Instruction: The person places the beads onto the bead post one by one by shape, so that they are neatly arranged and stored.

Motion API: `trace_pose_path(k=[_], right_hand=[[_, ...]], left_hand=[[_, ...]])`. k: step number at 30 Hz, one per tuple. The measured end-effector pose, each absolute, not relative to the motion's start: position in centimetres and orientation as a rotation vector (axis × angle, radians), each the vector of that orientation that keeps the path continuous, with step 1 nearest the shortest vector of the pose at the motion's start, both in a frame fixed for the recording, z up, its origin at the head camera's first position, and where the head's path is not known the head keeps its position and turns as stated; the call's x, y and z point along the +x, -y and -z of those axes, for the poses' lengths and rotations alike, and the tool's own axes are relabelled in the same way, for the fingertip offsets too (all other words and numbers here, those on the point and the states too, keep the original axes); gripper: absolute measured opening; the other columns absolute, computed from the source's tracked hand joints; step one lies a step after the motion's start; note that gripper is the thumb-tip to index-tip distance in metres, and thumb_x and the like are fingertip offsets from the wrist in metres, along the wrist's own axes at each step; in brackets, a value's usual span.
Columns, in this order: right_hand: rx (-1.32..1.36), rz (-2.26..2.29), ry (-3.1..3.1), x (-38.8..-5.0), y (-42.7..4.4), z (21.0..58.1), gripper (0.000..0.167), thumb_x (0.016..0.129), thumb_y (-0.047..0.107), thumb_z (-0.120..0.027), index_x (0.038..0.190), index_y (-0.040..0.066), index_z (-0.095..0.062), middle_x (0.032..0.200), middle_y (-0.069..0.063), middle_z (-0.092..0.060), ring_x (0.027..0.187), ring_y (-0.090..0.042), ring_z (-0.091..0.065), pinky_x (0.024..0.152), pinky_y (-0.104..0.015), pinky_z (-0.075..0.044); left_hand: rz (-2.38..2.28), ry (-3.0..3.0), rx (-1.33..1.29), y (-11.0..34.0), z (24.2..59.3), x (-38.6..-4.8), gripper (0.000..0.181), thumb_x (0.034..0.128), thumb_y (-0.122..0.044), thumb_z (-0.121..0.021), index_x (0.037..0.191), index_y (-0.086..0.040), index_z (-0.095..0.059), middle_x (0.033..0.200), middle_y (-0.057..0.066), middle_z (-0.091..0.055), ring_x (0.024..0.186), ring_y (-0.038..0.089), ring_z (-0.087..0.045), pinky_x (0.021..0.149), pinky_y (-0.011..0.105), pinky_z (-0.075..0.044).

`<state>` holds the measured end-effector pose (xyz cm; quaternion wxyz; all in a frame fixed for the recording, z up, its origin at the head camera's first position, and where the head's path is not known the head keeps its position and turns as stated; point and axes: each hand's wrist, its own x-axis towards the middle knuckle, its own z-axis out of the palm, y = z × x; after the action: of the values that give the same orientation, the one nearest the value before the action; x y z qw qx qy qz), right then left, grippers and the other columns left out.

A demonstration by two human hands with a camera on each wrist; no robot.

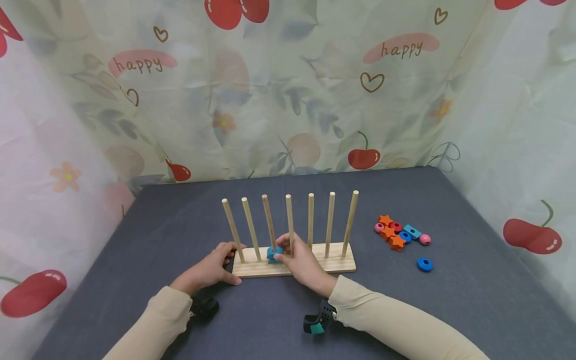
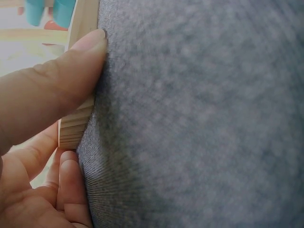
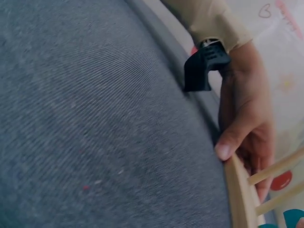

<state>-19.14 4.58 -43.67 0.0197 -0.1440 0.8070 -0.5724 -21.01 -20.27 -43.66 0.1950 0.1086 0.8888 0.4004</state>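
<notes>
A wooden peg board (image 1: pixel 292 267) carries several upright pegs. My left hand (image 1: pixel 208 267) grips its left end. In the left wrist view the thumb (image 2: pixel 71 80) presses the board's front edge while the other fingers lie at the end and behind. My right hand (image 1: pixel 306 262) pinches a blue block (image 1: pixel 273 255) low on the third peg from the left, between thumb and fingertips. Two blue pieces (image 2: pixel 64 10) show close together in the left wrist view, cut off by the frame. Fingers partly hide the block in the head view.
Right of the board lies a cluster of beads: orange stars (image 1: pixel 397 243), blue rings (image 1: pixel 425 264), pink balls (image 1: pixel 425 239), a red ring (image 1: pixel 396 227) and a blue block (image 1: pixel 411 231). Everything stands on a dark grey table (image 1: pixel 180 220), with a patterned curtain (image 1: pixel 270 100) behind.
</notes>
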Motion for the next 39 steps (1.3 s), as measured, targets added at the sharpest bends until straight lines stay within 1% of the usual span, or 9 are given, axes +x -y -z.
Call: trace_pose_path(k=[5, 15, 28, 33, 35, 39], right_hand=[[-0.482, 1.750, -2.535, -19.2, -4.7, 44.3, 0.025, 0.088, 0.000, -0.067, 0.109, -0.001, -0.055, 0.107, -0.016, -0.063, 0.104, -0.030, -0.061, 0.090, -0.043, -0.049], [-0.520, 1.725, -2.544, -19.0, -4.9, 44.8, 0.025, 0.088, -0.002, -0.066, 0.108, 0.002, -0.053, 0.108, -0.014, -0.063, 0.106, -0.028, -0.062, 0.091, -0.040, -0.049], [-0.510, 1.723, -2.536, -18.9, -5.0, 44.8, 0.026, 0.088, -0.002, -0.065, 0.110, 0.002, -0.052, 0.111, -0.016, -0.063, 0.109, -0.030, -0.061, 0.092, -0.043, -0.049], [-0.503, 1.695, -2.538, -18.8, -5.2, 44.9, 0.031, 0.089, 0.001, -0.066, 0.116, 0.004, -0.051, 0.118, -0.016, -0.062, 0.116, -0.031, -0.058, 0.099, -0.047, -0.044], [-0.516, 1.674, -2.545, -18.5, -5.3, 44.9, 0.035, 0.090, 0.003, -0.066, 0.121, 0.004, -0.050, 0.123, -0.016, -0.060, 0.121, -0.032, -0.055, 0.103, -0.048, -0.041], [-0.548, 1.635, -2.546, -17.9, -5.8, 44.8, 0.048, 0.090, 0.005, -0.066, 0.133, 0.001, -0.045, 0.136, -0.018, -0.053, 0.131, -0.033, -0.047, 0.108, -0.049, -0.035]], left_hand=[[-1.121, -2.492, 0.328, 20.3, 43.6, -21.0, 0.081, 0.0702, -0.014, -0.087, 0.139, -0.010, -0.045, 0.134, 0.018, -0.038, 0.122, 0.034, -0.039, 0.103, 0.055, -0.033], [-1.131, -2.484, 0.336, 20.3, 43.5, -20.9, 0.081, 0.0704, -0.014, -0.087, 0.139, -0.010, -0.045, 0.134, 0.018, -0.038, 0.122, 0.034, -0.039, 0.103, 0.055, -0.033], [-1.133, -2.485, 0.349, 20.4, 43.6, -21.0, 0.080, 0.0699, -0.014, -0.087, 0.138, -0.009, -0.046, 0.133, 0.018, -0.038, 0.122, 0.033, -0.039, 0.103, 0.055, -0.033], [-1.137, -2.478, 0.340, 20.4, 43.6, -21.1, 0.079, 0.0696, -0.014, -0.087, 0.137, -0.010, -0.046, 0.132, 0.018, -0.038, 0.123, 0.034, -0.038, 0.104, 0.055, -0.033], [-1.139, -2.473, 0.341, 20.4, 43.6, -21.1, 0.079, 0.0697, -0.014, -0.087, 0.137, -0.010, -0.046, 0.132, 0.018, -0.038, 0.123, 0.034, -0.038, 0.104, 0.055, -0.033], [-1.140, -2.472, 0.345, 20.5, 43.7, -21.2, 0.079, 0.0697, -0.014, -0.087, 0.137, -0.010, -0.046, 0.133, 0.018, -0.038, 0.123, 0.033, -0.038, 0.104, 0.055, -0.033]])
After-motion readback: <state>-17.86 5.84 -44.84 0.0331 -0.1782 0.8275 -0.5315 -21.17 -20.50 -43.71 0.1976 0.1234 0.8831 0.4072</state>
